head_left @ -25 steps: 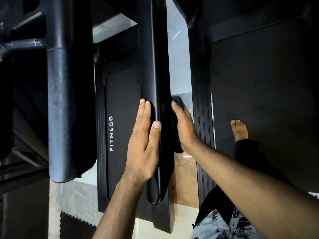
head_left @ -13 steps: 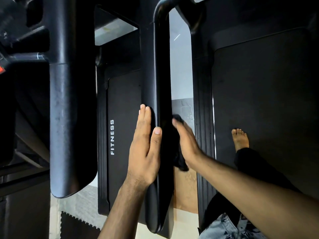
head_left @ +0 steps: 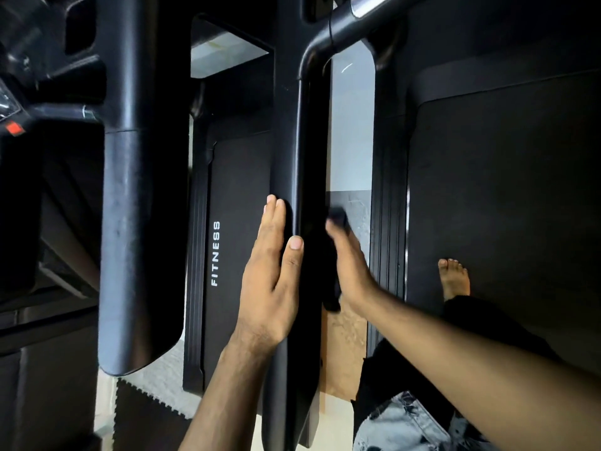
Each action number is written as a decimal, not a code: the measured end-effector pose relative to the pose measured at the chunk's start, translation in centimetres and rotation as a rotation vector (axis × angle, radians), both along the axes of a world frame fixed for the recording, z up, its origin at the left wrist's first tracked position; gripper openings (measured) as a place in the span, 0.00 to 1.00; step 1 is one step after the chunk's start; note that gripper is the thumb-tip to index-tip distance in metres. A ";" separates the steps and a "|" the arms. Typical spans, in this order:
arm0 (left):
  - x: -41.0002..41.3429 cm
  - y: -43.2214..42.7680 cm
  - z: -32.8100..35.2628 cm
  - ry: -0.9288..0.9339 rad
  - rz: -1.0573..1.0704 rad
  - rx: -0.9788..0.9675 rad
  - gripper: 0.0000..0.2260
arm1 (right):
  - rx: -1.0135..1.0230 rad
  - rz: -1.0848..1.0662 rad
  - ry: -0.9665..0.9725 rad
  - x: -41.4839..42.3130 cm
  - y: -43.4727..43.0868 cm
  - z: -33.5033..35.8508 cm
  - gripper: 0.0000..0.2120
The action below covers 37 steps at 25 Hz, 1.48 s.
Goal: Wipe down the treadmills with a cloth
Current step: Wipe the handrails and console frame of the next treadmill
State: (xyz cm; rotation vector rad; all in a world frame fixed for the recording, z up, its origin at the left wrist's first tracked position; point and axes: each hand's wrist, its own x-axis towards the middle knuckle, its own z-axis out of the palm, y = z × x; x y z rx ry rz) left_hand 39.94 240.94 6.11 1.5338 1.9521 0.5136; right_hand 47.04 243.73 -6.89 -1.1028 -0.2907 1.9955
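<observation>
Here, at far left, a broad pad [head_left: 140, 239] hangs untouched, and beside it lies a belt [head_left: 240, 190] marked FITNESS. Next comes the rail [head_left: 292, 141] that runs between the two treadmills. The left hand [head_left: 270, 281] lies flat on its left face, fingers straight and together, thumb laid along the top edge; it steadies and holds nothing. On the rail's right face the right hand [head_left: 353, 271] presses the dark cloth [head_left: 332, 302] to the surface. Its fingers look stretched out and close together, though blur softens them and the thumb is hidden. The cloth shows past the fingertips and hangs below the palm. Further right, a bare foot [head_left: 453, 278] stands on the second belt [head_left: 504, 206]. I judge this a stroke along the rail's right side. The next move likely calls for firm, even pressure while sliding the cloth along the rail, toward its bend or its near end. After that, the top and left face would need the cloth.
</observation>
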 end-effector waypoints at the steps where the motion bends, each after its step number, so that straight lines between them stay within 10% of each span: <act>1: 0.1 0.2 0.2 0.004 -0.001 -0.003 0.24 | 0.007 0.022 0.051 0.1 -0.7 0.2 0.19; 28: -1.2 10.8 0.1 -0.059 -0.093 -0.019 0.26 | -0.036 -0.079 -0.066 0.6 18.1 1.1 0.20; 33: -1.7 11.8 -0.2 -0.091 -0.079 -0.038 0.26 | -0.090 0.160 -0.021 1.9 15.0 2.0 0.17; 37: -2.8 12.9 0.5 -0.194 -0.047 -0.091 0.24 | 0.121 0.330 -0.754 4.2 16.7 7.6 0.14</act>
